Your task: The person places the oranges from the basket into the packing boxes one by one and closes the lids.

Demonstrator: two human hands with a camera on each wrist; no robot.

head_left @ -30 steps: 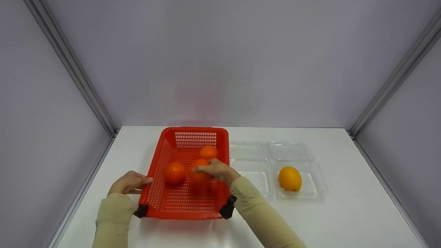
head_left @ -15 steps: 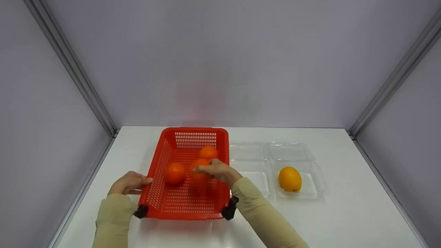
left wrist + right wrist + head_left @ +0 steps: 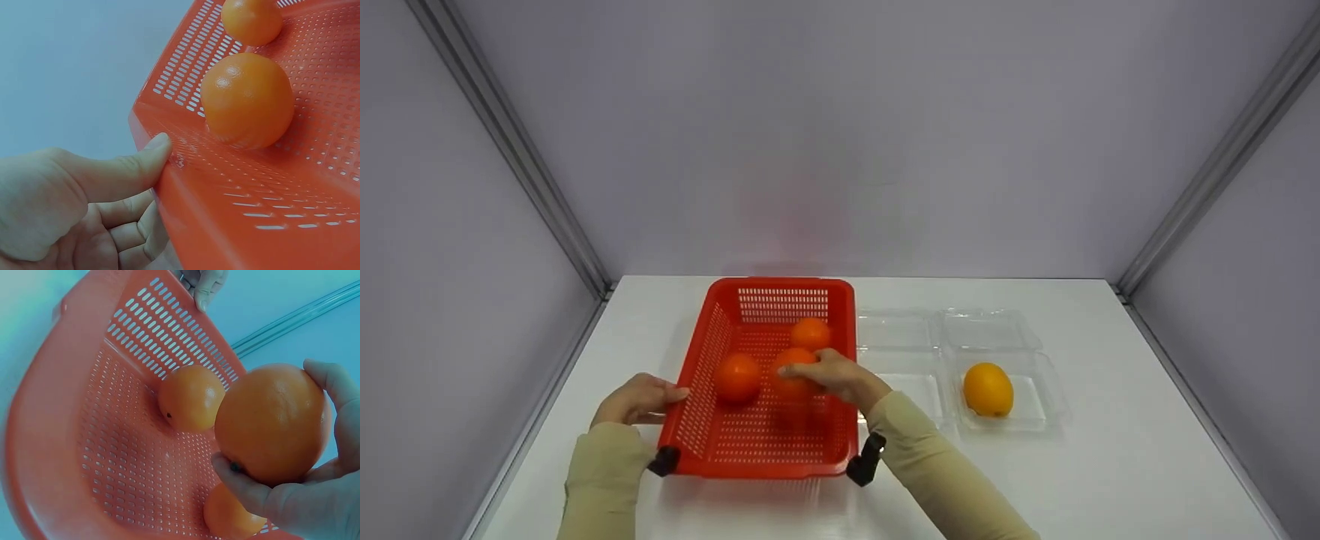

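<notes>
My left hand [image 3: 637, 399] grips the left rim of a red perforated plastic basket [image 3: 765, 469], thumb on top and fingers beneath, as the left wrist view shows. Over the basket, my right hand [image 3: 842, 376] holds an orange [image 3: 273, 422] between thumb and fingers; a small green stem spot shows on it. Two other oranges lie inside the basket: one to the left [image 3: 737, 377], one farther back on the right [image 3: 811, 333]. The held fruit looks raised off the basket floor in the right wrist view.
To the basket's right stand two clear plastic containers with lids folded back. The right container [image 3: 1030, 390] has a yellow-orange fruit [image 3: 988, 390] in it; the other container [image 3: 911, 386] is partly behind the right arm. Pale walls surround the white table [image 3: 1132, 450].
Both hands keep nearly the same place and hold. The right wrist and forearm have shifted slightly to the right. The whole head view has drifted a little.
</notes>
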